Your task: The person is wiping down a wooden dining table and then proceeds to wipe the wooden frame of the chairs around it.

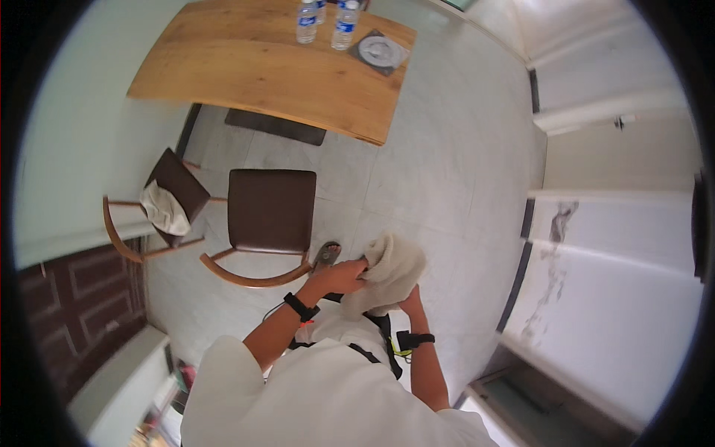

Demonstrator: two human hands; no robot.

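Note:
A crumpled cream cloth hangs in front of my body, above the tiled floor. My left hand is closed on its left edge, with the thumb side against the fabric. At the lower right edge of the cloth, my right hand grips it from beneath; the folds hide most of those fingers. Both wrists wear black bands.
A brown-seated chair stands close on my left, its curved wooden back toward me. Beyond it, another chair carries a pale cloth. A wooden table ahead bears water bottles and a dark square item. White panels line the right.

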